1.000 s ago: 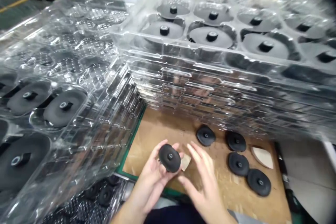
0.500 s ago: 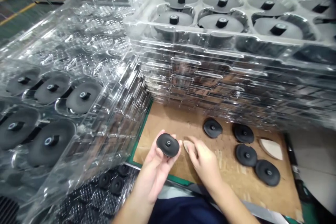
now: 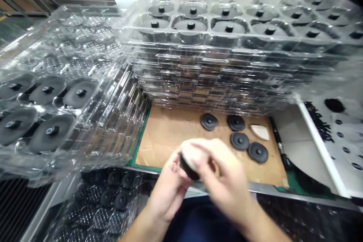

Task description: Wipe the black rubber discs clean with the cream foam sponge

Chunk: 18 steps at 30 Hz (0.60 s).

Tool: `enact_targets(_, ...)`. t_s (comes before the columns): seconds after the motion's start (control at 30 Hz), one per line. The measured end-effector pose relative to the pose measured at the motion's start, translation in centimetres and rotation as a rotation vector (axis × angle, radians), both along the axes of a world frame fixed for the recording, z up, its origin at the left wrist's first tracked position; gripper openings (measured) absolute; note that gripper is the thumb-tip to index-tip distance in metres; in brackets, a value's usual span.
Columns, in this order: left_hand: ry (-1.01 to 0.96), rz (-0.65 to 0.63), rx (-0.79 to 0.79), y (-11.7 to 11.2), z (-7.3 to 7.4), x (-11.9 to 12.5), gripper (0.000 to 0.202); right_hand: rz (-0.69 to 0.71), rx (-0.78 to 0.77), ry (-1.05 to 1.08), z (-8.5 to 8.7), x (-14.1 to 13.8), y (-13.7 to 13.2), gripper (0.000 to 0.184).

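In front of my body, my left hand point(image 3: 170, 183) holds a black oval disc point(image 3: 186, 167) by its edge, tilted up. A whitish, rounded pad point(image 3: 193, 153) covers much of the disc's face. My right hand point(image 3: 227, 176) is closed round the pad and presses it against the disc; motion blurs those fingers. The central hub of the held disc is hidden. On the cardboard point(image 3: 170, 124) to the right lie several similar black discs point(image 3: 239, 140) with small hubs, and a pale wedge-shaped piece point(image 3: 260, 132).
Stacked clear plastic trays point(image 3: 198, 64) rise behind the cardboard, black discs in the top one. Another tray stack point(image 3: 113, 94) stands left, partly filled. A lower tray point(image 3: 107, 204) with discs sits below left. At right, a white-edged surface point(image 3: 320, 147) carries small black parts.
My right hand has moved left onto the disc, bringing the pale pad against its face. My left hand has tilted the disc. The camera view has shifted, showing more on the right.
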State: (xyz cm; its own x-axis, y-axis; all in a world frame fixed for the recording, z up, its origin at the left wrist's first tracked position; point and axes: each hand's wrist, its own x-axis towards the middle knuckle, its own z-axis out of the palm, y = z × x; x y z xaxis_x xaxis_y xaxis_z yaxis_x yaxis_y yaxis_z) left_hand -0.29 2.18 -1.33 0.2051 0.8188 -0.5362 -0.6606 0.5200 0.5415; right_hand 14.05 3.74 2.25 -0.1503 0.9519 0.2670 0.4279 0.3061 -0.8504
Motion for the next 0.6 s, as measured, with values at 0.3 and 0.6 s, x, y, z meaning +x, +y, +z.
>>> enact_targets(0.3, 0.004, -0.073, 0.029, -1.3, 1.3, 1.1, 0.050, 0.121, 0.052, -0.011, 2.0, -0.2, -1.5, 0.024)
enact_targets(0.6, 0.050, -0.143, 0.017, -1.3, 1.8, 1.8, 0.056, 0.126, 0.011, -0.027, 2.4, 0.6, -2.0, 0.023)
